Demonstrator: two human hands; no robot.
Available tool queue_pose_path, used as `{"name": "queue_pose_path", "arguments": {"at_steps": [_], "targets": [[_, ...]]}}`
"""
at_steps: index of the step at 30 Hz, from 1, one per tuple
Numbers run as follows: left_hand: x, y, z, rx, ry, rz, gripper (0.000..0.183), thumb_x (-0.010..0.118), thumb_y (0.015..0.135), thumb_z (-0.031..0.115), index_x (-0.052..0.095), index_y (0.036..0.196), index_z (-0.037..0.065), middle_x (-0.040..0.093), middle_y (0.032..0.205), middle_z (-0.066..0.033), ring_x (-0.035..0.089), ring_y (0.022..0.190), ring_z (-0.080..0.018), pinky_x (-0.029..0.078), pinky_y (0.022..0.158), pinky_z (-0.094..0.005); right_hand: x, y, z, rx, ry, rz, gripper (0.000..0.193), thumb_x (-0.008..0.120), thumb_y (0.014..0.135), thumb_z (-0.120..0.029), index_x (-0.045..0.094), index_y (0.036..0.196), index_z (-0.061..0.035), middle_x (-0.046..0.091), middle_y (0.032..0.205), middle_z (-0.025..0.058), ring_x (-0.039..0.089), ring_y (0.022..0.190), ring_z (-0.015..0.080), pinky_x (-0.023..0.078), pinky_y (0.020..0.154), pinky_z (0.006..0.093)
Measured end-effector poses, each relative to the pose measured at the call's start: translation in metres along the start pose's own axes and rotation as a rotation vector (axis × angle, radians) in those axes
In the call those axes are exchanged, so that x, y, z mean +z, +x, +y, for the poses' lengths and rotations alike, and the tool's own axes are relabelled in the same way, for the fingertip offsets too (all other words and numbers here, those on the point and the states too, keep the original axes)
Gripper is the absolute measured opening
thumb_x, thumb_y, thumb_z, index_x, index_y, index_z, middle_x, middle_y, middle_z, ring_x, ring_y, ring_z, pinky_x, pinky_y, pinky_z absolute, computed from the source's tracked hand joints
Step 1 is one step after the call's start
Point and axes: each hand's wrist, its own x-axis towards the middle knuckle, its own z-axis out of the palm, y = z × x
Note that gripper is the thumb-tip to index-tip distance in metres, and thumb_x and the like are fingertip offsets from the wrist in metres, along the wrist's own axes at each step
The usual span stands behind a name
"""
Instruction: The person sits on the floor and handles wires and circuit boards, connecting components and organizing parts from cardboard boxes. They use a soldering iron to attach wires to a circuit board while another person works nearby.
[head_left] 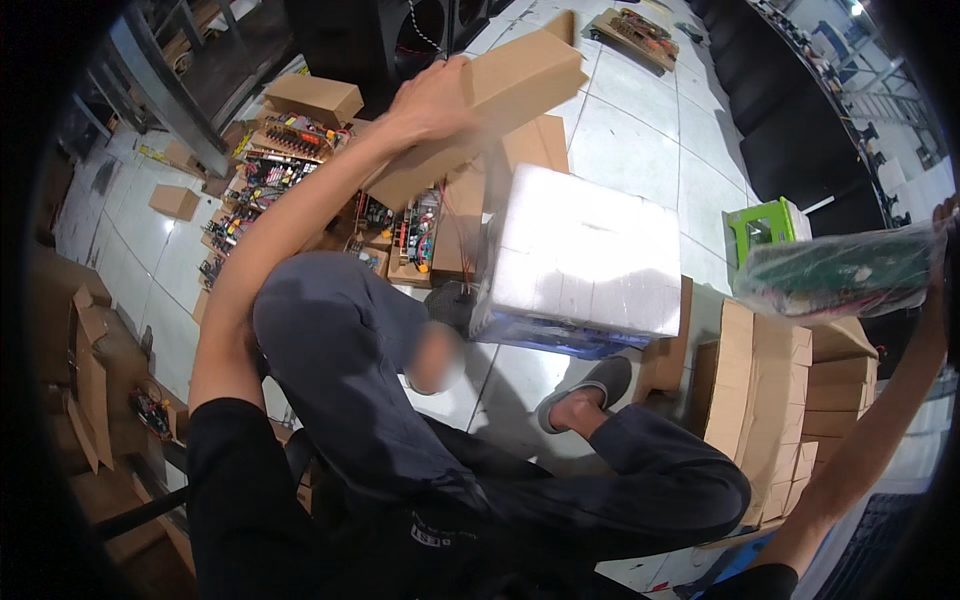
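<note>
My left hand [432, 100] grips a long brown cardboard box [525, 80], raised at the upper middle and tilted up to the right. Its thumb side is hidden against the box. Out at the far right, my right hand [944, 225] is closed on one end of a clear plastic bag [840, 275]. Something flat and green, like a circuit board, shows through the plastic. That hand lies partly in the dark rim of the view. Between my arms a white foam block [590, 245] rests on a blue crate [560, 338], with neither hand touching it.
Several circuit assemblies with wires [285, 165] sit in cardboard on the tiled floor, left of the foam block. Stacked cardboard boxes [765, 400] stand at the right, near a green plastic stool [762, 225]. A metal post [170, 85] rises at the upper left.
</note>
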Motion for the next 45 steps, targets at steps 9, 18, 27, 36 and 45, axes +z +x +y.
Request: {"name": "queue_pose_path", "arguments": {"at_steps": [9,18,27,36,45], "targets": [[0.054,0.066,0.032,-0.028,0.029,-0.050,0.096,0.074,0.073,0.059,0.047,0.130,-0.013,0.056,0.130,-0.0302,0.061,0.117,-0.0430,0.051,0.097,-0.0481,-0.003,-0.029,0.030,0.117,0.201,0.054,0.031,0.060,0.097,-0.004,0.059,0.125,0.0085,0.058,0.091,0.0056,0.057,0.081,0.0114,0.050,0.079,0.0228],[0.131,0.136,0.057,0.037,0.173,-0.079,0.075,0.072,0.081,0.044,0.049,0.127,-0.011,0.058,0.123,-0.0288,0.060,0.116,-0.0426,0.052,0.096,-0.0489,0.120,-0.118,0.019,0.165,0.394,0.100,0.030,0.054,0.102,-0.009,0.054,0.127,0.0080,0.056,0.089,0.0056,0.049,0.070,0.0075,0.048,0.065,0.0255],[0.209,0.153,0.049,-0.031,0.127,-0.223,0.081,0.074,0.082,0.044,0.046,0.139,-0.005,0.049,0.140,-0.0213,0.049,0.132,-0.0337,0.046,0.104,-0.0470,0.105,-0.136,0.013,0.179,0.566,-0.146,0.035,0.044,0.104,-0.012,0.043,0.133,0.0076,0.038,0.078,0.0016,0.037,0.061,0.0059,0.039,0.055,0.0202],[0.106,0.122,0.105,0.253,-0.210,-0.254,0.089,0.070,0.087,0.050,0.037,0.147,-0.006,0.049,0.143,-0.0268,0.047,0.136,-0.0364,0.043,0.108,-0.0492,0.120,-0.140,-0.005,0.043,0.395,-0.184,0.036,0.044,0.104,-0.016,0.048,0.129,0.0093,0.044,0.073,0.0029,0.045,0.054,0.0082,0.046,0.049,0.0239],[-0.010,-0.060,0.205,0.905,-0.917,-0.453,0.113,0.092,0.069,0.041,0.027,0.151,-0.001,0.050,0.140,-0.0255,0.051,0.129,-0.0336,0.042,0.109,-0.0431,0.178,-0.126,-0.042,0.032,0.090,-0.204,0.030,0.050,0.105,-0.025,0.064,0.109,0.0006,0.058,0.072,0.0015,0.057,0.058,0.0085,0.046,0.053,0.0228]]}}
